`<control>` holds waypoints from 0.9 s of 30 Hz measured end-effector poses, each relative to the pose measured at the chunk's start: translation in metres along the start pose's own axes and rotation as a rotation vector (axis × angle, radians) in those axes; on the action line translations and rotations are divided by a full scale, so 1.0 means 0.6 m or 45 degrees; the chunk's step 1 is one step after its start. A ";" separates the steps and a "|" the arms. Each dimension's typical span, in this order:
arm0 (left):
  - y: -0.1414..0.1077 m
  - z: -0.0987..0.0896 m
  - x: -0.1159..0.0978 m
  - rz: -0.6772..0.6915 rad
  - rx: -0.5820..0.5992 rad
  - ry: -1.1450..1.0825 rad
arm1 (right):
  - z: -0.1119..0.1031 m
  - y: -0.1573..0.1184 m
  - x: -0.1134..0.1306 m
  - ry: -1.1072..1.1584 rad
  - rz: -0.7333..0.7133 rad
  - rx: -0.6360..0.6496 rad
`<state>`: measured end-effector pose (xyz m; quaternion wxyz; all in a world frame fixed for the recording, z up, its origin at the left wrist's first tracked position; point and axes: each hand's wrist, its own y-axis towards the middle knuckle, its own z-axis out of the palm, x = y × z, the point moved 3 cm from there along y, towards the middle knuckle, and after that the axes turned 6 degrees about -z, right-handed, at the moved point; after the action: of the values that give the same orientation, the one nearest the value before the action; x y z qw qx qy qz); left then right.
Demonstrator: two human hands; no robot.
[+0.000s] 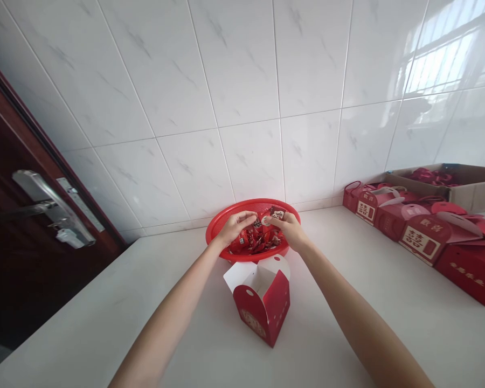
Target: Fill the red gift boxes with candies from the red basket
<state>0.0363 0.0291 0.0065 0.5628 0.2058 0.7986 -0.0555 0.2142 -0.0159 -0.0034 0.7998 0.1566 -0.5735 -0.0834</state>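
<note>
A red plastic basket (212, 229) holds many small wrapped sweets (254, 242), mostly red. Over its left part is my left hand (237, 226), fingers closed near a small dark wrapper that I cannot make out clearly. My right hand (289, 227) is over the basket's right part, thumb and fingers pinched on a red and brown wrapped sweet (277, 214). Nearer to me, between my forearms, a red gift box (262, 304) stands upright with its white-lined flaps spread and its top open. The bottom inside the box is partly hidden.
Several closed red gift boxes (422, 240) stand in rows at the right. Behind them is a cardboard box (477, 191) with dark red ribbon-like items. A tiled wall rises behind the white table (165, 280); a door with a handle is at the left.
</note>
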 end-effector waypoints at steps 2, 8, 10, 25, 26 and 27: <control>0.002 0.003 0.003 -0.035 0.029 0.040 | -0.004 0.002 -0.003 0.060 0.005 -0.122; -0.005 0.024 0.009 -0.206 0.328 0.321 | -0.012 0.007 -0.011 0.148 -0.002 -0.264; -0.011 0.030 0.007 -0.256 0.418 0.429 | -0.013 0.008 -0.013 0.164 -0.002 -0.288; 0.031 0.043 0.020 -0.263 0.417 0.723 | -0.013 0.010 -0.010 0.222 -0.038 -0.320; 0.030 0.044 0.018 -0.237 0.401 0.682 | -0.013 0.010 -0.010 0.232 -0.033 -0.322; 0.028 0.044 0.015 -0.209 0.381 0.641 | -0.013 0.010 -0.010 0.244 -0.027 -0.326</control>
<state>0.0637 0.0385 -0.0090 0.3042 0.2286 0.9099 -0.1651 0.2195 -0.0072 -0.0091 0.8632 0.0666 -0.4777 -0.1490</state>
